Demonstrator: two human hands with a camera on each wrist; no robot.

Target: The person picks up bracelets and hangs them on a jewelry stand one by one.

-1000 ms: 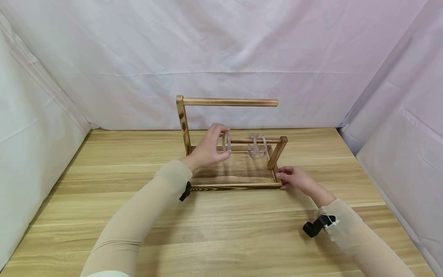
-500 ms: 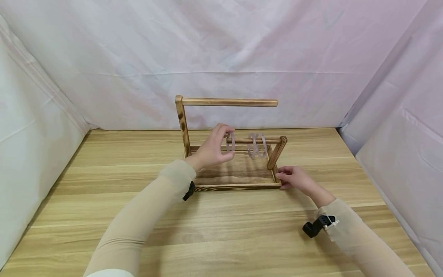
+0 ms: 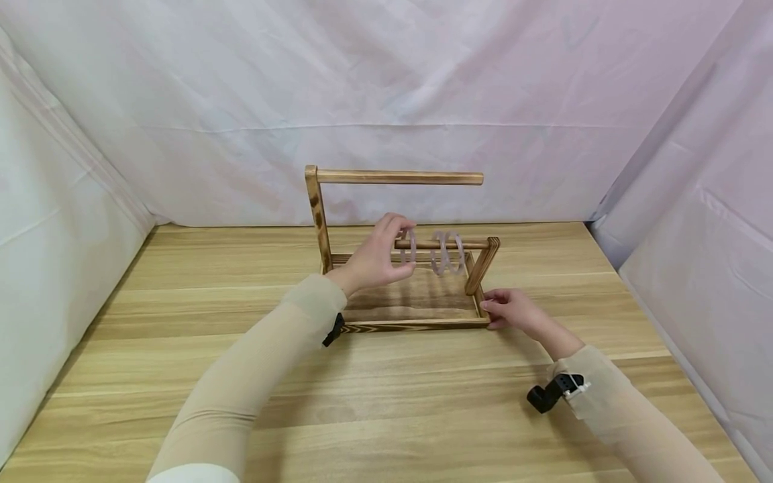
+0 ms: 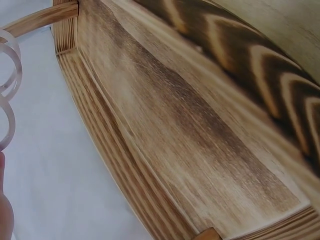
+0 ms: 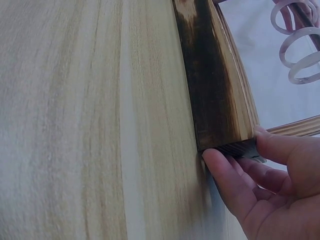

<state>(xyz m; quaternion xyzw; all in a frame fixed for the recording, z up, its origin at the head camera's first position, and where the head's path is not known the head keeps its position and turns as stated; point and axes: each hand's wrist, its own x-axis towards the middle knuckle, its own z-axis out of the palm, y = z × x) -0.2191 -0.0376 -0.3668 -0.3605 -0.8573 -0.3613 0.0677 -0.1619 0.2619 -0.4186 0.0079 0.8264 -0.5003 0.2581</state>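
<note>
My left hand (image 3: pixel 377 258) pinches a pale translucent bangle (image 3: pixel 413 247) between thumb and fingers. The bangle surrounds the lower rod (image 3: pixel 425 244) of a wooden stand, close to the rod's free left end. Two similar bangles (image 3: pixel 445 253) hang further right on that rod. At the stand's front right corner, my right hand (image 3: pixel 513 312) grips the base frame (image 3: pixel 417 326). The right wrist view shows its thumb and fingers (image 5: pixel 220 167) around the dark end of the frame (image 5: pixel 215 85). In the left wrist view only a sliver of the left hand (image 4: pixel 5 215) appears, below the bangles.
Above the lower rod runs a longer upper rod (image 3: pixel 401 178), fixed to a tall left post (image 3: pixel 319 218). A short right post (image 3: pixel 483 268) carries the lower rod. The stand rests on a wood-grain table (image 3: pixel 386 402), with white cloth (image 3: pixel 386 100) behind and at both sides.
My left hand has moved right with its bangle, which now sits further along the lower rod towards the other two. The right hand stays on the corner.
</note>
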